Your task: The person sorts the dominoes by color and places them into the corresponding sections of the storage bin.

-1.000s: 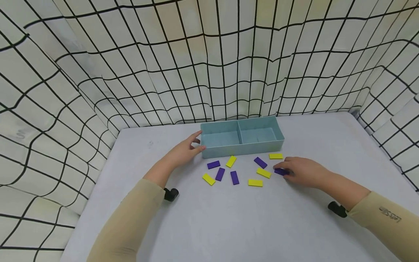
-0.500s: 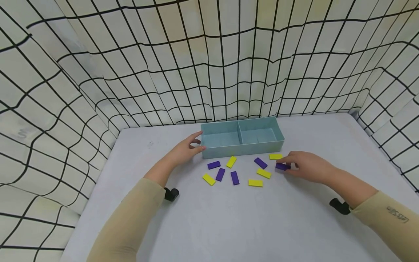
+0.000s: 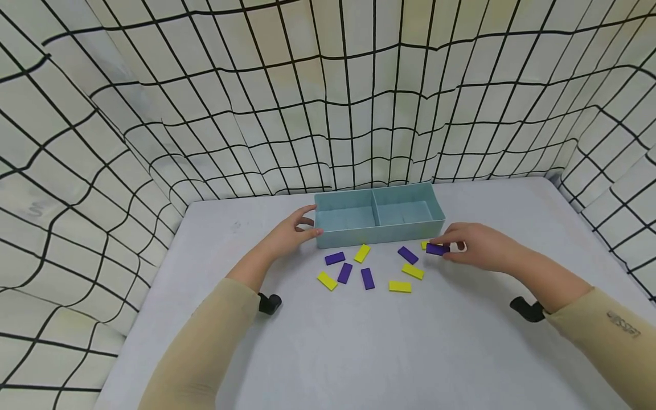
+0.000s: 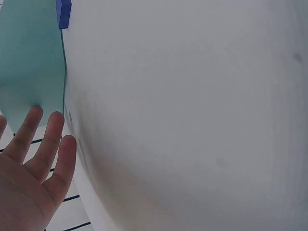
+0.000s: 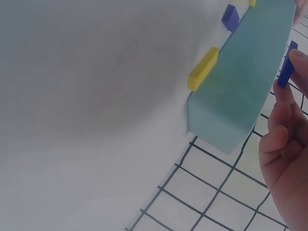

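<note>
In the head view, my right hand pinches a purple rectangular block between thumb and fingertips. The block is raised off the table and partly covers a yellow block near the box's front right corner. The right wrist view shows the held block above the box's rim. My left hand touches the left end of a light blue box that a divider splits into two compartments. Its fingers look spread and fairly straight in the left wrist view. No blocks show inside the box.
Several more purple blocks and yellow blocks lie scattered on the white table in front of the box. Behind the box and at both sides stands a black grid net over pale walls.
My right hand has lifted the purple block from the table and carried it up and slightly left, towards the box. The left hand stays at the box's end.
</note>
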Action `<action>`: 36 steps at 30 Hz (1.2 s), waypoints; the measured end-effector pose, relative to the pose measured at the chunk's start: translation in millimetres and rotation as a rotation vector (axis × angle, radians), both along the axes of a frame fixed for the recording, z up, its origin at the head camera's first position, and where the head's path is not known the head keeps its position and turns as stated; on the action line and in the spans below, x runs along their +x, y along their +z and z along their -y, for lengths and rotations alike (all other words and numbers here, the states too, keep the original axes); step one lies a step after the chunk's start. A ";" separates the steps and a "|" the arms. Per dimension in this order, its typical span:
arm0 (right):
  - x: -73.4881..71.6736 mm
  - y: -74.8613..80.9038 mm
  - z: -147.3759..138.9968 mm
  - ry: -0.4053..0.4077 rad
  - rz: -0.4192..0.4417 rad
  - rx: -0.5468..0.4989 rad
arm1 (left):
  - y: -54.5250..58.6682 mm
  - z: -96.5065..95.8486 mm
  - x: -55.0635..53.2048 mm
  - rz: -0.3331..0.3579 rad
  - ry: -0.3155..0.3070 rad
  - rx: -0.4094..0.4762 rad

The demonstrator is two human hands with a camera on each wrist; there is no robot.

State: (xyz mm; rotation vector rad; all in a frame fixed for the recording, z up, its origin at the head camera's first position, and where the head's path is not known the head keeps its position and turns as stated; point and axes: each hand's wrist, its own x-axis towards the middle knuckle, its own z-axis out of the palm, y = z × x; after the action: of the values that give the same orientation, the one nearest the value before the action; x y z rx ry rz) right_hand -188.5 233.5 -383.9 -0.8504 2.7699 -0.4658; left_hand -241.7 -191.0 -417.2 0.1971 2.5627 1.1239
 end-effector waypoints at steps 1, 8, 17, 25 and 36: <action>-1.1 1.5 0.7 0.000 0.005 -0.006 | -0.6 0.2 -0.5 0.000 0.002 0.001; -10.6 8.3 8.6 -0.003 0.030 -0.031 | -1.2 0.0 -1.7 0.013 0.013 0.018; -26.5 13.9 25.2 0.020 0.044 -0.056 | -1.5 0.8 -1.7 0.025 0.018 0.036; -45.2 19.8 45.6 0.006 0.046 -0.041 | -0.6 1.5 -1.5 0.033 0.026 0.049; -70.0 24.1 69.5 0.025 0.040 -0.033 | -0.1 -0.2 -2.2 0.042 0.025 0.064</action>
State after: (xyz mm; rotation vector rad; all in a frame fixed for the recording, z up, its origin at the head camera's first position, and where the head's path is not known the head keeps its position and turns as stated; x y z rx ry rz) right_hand -258.5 164.0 -359.7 -0.8728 2.7191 -0.5194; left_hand -243.8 -190.7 -417.4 0.1549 2.5009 1.2076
